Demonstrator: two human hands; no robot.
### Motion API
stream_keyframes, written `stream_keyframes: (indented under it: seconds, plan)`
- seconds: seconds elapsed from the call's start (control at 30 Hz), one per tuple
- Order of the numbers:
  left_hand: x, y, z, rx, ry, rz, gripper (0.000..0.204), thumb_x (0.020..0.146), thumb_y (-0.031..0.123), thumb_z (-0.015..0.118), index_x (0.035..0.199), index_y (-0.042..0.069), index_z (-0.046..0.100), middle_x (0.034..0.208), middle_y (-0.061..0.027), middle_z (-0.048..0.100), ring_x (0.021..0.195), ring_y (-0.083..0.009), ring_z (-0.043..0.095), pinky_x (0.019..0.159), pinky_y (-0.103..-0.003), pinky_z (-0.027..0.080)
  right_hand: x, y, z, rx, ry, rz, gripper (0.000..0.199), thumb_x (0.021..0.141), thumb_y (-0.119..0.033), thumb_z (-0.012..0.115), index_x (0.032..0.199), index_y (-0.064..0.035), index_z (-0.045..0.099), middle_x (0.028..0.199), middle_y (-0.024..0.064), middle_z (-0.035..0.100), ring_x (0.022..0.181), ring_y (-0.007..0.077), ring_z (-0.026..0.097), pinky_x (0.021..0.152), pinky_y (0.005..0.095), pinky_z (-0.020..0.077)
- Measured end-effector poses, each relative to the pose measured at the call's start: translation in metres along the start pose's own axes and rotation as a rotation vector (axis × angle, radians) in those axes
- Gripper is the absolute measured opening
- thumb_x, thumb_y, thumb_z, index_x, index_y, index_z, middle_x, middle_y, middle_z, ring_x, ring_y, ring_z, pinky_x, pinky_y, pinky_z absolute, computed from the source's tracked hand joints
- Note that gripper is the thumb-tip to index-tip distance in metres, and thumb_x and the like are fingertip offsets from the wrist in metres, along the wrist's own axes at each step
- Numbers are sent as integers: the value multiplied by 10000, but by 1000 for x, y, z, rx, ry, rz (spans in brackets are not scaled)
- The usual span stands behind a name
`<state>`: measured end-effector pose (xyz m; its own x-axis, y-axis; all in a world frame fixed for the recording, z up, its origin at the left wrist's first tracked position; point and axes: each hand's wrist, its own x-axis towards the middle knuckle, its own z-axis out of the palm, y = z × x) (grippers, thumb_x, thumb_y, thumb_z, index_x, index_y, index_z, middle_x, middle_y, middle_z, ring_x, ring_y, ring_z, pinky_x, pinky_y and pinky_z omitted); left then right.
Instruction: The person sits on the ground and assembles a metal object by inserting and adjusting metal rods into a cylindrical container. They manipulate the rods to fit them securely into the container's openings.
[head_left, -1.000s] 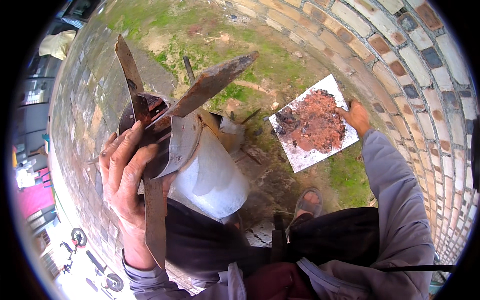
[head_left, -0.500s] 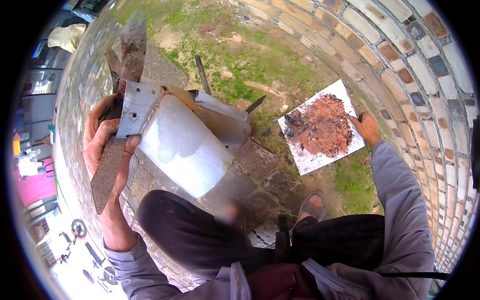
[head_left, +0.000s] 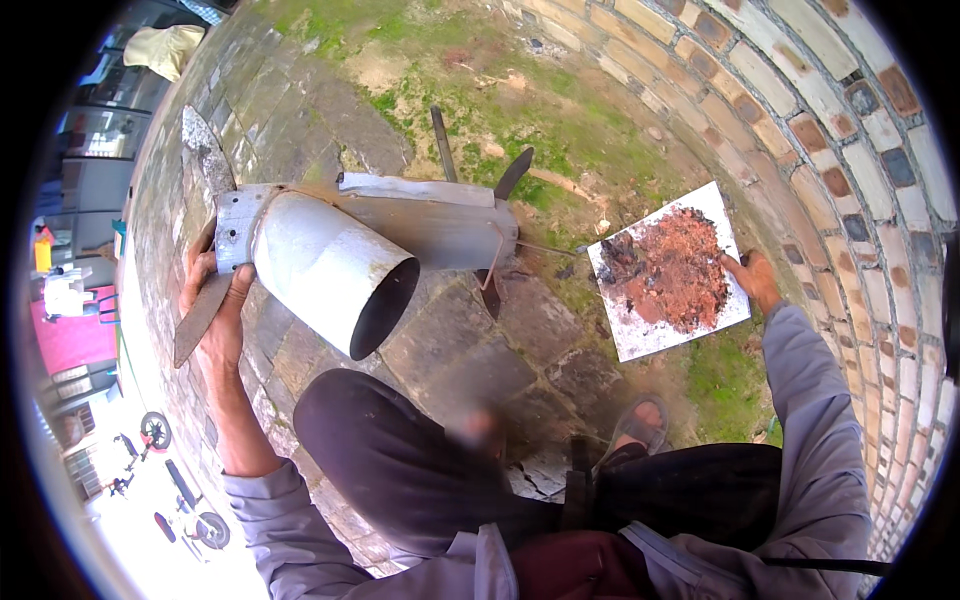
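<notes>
My left hand [head_left: 215, 305] is closed around one end of a metal stove [head_left: 310, 257], a branched sheet-metal pipe lying on its side. Rusty pointed strips [head_left: 203, 318] stick out at the gripped end, and more dark strips [head_left: 514, 173] project from the far end. The short pipe's round, dark mouth [head_left: 386, 308] faces toward my knees. Over on the right, my right hand [head_left: 754, 280] grips the edge of a white board [head_left: 640, 345], thumb on top and the other fingers mostly hidden. Reddish-brown ash and dark charred bits [head_left: 675, 265] lie heaped on the board.
A curved-looking brick wall [head_left: 800, 130] rises close on the right. Mossy ground [head_left: 560, 100] and stone paving [head_left: 450, 335] spread beneath. My sandaled foot [head_left: 640, 425] rests below the board. Motorcycles [head_left: 200, 520] and a pale cloth bundle [head_left: 163, 50] appear at the far left.
My left hand has lowered and turned the stove, so its pipe mouth now shows and its far end lies further right. The board stays in my right hand, shifted slightly in the picture.
</notes>
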<state>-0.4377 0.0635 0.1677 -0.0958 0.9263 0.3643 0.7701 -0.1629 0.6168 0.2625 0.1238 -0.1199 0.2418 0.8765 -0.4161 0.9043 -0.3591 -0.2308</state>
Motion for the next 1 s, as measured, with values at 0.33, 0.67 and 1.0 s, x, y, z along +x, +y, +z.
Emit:
stream_keyframes:
  seconds: [0.33,0.67,1.0]
  plan:
    - [-65,-56,-24,-53,240,-437,259,823,118,789,1024,-1,677,1043,-50,632,989,-168,548,938,-317,412,-34,-48,-31,858,-417,238,870,828,-491,758,1350,128,441,1318,257,561,1238,295,542,1015,407,466]
    - [-102,-122,-35,-297,415,-708,641,802,170,817,1294,-104,511,1119,-153,622,990,-214,601,889,-331,477,-55,-57,-42,639,-370,47,858,894,-506,689,1393,113,365,1379,236,492,1314,296,442,1105,409,342]
    - [-53,-104,-26,-325,360,-822,490,786,165,813,1187,-48,628,1053,-109,677,939,-205,640,794,-349,508,-102,-99,14,1136,-710,210,589,924,-356,703,1247,90,493,1018,173,652,773,227,689,630,380,617]
